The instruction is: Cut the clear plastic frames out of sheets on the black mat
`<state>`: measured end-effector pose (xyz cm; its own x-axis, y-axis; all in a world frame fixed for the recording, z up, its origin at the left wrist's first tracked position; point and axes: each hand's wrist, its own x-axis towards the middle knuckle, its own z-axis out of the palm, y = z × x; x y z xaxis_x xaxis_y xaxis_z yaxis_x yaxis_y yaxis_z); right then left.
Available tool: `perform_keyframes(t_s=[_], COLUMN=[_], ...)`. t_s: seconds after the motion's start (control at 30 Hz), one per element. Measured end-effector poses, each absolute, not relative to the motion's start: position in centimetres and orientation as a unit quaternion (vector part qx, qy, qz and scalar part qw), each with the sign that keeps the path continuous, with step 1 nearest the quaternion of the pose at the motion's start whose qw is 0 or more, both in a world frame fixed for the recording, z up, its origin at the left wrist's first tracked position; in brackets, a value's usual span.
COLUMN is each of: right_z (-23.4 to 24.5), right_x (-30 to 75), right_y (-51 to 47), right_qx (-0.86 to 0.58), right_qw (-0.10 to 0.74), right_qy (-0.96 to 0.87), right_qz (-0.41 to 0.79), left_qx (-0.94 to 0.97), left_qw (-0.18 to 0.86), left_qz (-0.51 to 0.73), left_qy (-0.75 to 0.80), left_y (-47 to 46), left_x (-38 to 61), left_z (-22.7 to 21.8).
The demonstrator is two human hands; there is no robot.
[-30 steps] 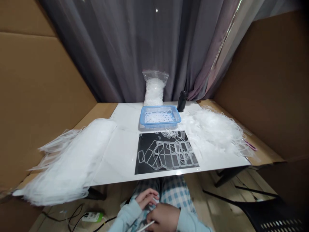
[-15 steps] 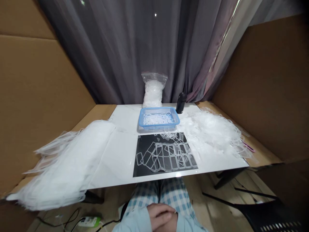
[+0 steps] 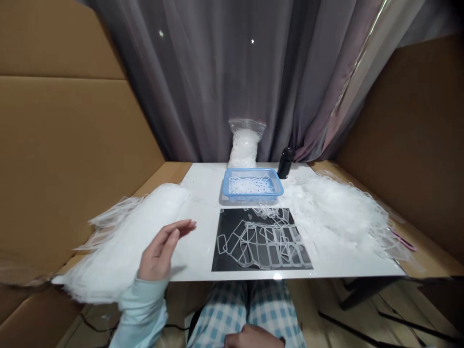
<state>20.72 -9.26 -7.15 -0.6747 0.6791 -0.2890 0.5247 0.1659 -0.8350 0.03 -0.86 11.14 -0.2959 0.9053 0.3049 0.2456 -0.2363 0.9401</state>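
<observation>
Left hand: raised over the near edge of the table, held flat and edge-on. The fingers are stretched out and loosely together, pointing away toward the far right. Nothing is gripped.

It is seen against the right flank of the left pile of thin white translucent sheets. Whether the pile is touched cannot be told.

Left pile: laid on the table's left side and overhanging the near-left edge. The long axis runs diagonally from the near-left corner toward the basket. The far end is rounded and the near end is frayed into loose layers.

Right hand: only the top is seen at the lower frame edge, low over the checked trousers. The finger state cannot be told.

- A black mat is laid at centre, with clear rectangular frames spread over it.
- The blue basket sits just behind the mat, with white strips inside.
- A clear bag is stood upright behind the basket, against the curtain.
- A black bottle stands upright to the basket's right. Any label is too dark to be read.
- A right pile of tangled white frames is spread beside the mat.
</observation>
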Motion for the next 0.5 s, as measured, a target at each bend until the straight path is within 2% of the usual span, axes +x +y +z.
perform_keyframes(t_s=[0.07,0.17,0.2,0.33,0.5], right_z=[-6.1,-5.1,-5.1,-5.8,-5.9], right_x=[21.0,21.2,21.0,19.8,21.1], right_y=[-9.1,-8.1,-7.5,-5.2,-4.8], right_qx=[-0.403,-0.432,-0.428,-0.395,-0.385], right_qw=[0.142,0.259,0.271,0.227,0.245], right_qy=[-0.729,-0.653,-0.643,-0.685,-0.712], right_qz=[0.535,0.566,0.574,0.569,0.533], left_qx=[0.487,0.421,0.39,0.3,0.276], left_qw=[0.358,0.534,0.589,0.737,0.773], left_qz=[0.59,0.541,0.522,0.449,0.399], left_qy=[0.536,0.495,0.478,0.407,0.409], left_y=[-0.9,-2.0,-2.5,-4.6,-5.7], left_x=[1.6,5.4,6.7,10.3,9.9], left_z=[9.0,4.8,3.5,-0.8,-3.6])
